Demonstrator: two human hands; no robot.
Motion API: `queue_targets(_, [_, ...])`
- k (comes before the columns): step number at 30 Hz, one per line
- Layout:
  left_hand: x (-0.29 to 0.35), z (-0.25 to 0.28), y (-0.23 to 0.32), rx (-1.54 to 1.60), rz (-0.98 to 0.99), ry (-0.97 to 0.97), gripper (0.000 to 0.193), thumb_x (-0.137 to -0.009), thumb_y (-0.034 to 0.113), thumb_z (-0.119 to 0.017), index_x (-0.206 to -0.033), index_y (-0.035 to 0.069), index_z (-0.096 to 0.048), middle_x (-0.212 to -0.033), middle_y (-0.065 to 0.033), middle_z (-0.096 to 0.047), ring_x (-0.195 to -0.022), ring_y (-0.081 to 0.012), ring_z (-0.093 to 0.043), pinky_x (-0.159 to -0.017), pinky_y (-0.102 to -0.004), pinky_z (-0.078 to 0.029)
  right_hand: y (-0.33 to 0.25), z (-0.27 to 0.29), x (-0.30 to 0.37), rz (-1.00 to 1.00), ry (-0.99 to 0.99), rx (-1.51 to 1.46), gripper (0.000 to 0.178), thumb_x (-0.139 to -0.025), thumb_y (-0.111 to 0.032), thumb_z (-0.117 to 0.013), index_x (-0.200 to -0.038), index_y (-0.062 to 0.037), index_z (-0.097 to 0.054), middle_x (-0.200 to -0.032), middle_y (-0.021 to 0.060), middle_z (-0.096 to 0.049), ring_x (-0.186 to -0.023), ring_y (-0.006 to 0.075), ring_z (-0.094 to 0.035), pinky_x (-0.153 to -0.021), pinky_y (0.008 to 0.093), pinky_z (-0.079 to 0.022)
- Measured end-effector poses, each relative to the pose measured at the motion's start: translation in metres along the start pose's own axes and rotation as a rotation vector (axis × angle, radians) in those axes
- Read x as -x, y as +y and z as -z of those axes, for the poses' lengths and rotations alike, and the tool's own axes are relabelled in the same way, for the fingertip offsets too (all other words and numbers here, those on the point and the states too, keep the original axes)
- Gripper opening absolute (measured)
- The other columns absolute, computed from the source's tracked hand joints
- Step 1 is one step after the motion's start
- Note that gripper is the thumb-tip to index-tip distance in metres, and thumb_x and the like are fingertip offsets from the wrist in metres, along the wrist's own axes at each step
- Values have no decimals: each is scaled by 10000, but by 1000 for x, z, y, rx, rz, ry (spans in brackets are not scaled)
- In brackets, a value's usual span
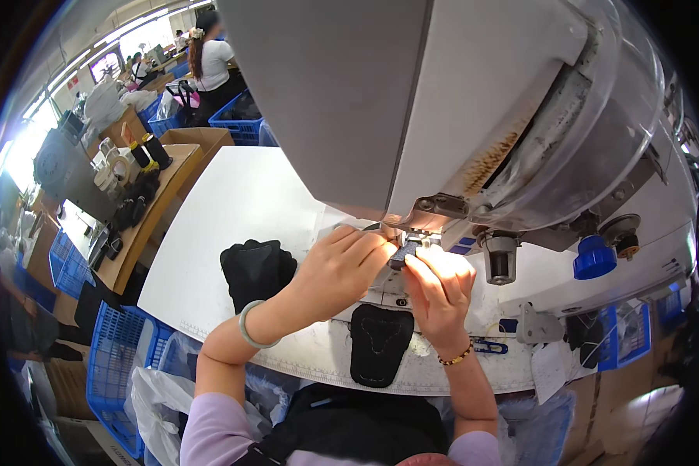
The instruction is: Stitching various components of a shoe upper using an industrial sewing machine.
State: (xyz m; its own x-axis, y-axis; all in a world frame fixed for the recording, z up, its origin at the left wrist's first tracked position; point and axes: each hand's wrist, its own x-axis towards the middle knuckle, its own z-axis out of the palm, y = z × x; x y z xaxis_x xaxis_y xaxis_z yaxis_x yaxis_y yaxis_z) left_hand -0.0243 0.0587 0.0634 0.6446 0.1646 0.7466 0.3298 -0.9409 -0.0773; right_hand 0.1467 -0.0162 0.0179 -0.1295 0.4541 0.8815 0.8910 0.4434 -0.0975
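Both of my hands meet under the head of a sewing machine [349,101], in the lit area around its needle. A small dark grey fabric piece [402,255] lies between them at the presser foot. My right hand [440,291] pinches it from the right with thumb and fingers. From the left, my left hand [342,268] holds its other side with bent fingers; the fingertips are partly hidden by the machine. Just in front of my hands lies a black padded piece [380,346] with a stitched outline. Left of my left hand sits a pile of black pieces [258,270].
Thread snips with a blue handle [489,347] lie on the white table [202,210] beside my right wrist. A blue knob [594,258] juts from the machine at right. Blue crates [116,365] stand below the table's left edge. Thread cones [155,150] and coworkers are beyond.
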Motion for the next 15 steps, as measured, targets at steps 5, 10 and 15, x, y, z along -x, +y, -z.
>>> queue_targets(5, [2, 3, 20, -162, -38, -117, 267, -621, 6, -575, -878, -63, -569, -922, -159, -574, -813, -246, -590, -711, -328, -491, 3, 1, -1, -43, -21, -11, 256, -773, -83, -692, -1024, -77, -643, -1037, 33, -621, -949, 201, -539, -843, 337, -375])
queue_targets(10, [10, 3, -2, 49, -120, -44, 352, -659, 4, -628, -1009, -12, -606, -930, -129, -608, -854, -250, -609, -757, -337, -493, 7, 0, -2, -47, -18, -7, 255, -785, -95, -684, -1035, -77, -639, -1026, 28, -627, -910, 189, -536, -815, 326, -364])
queue_targets(15, [17, -3, -41, 486, -37, -89, 644, -582, -92, -624, -1201, 66, -538, -1157, -98, -597, -1087, -263, -558, -867, -352, -462, 9, 0, 1, -85, -21, -1, 267, -770, -135, -710, -1032, -108, -667, -976, 18, -644, -941, 221, -543, -863, 368, -372])
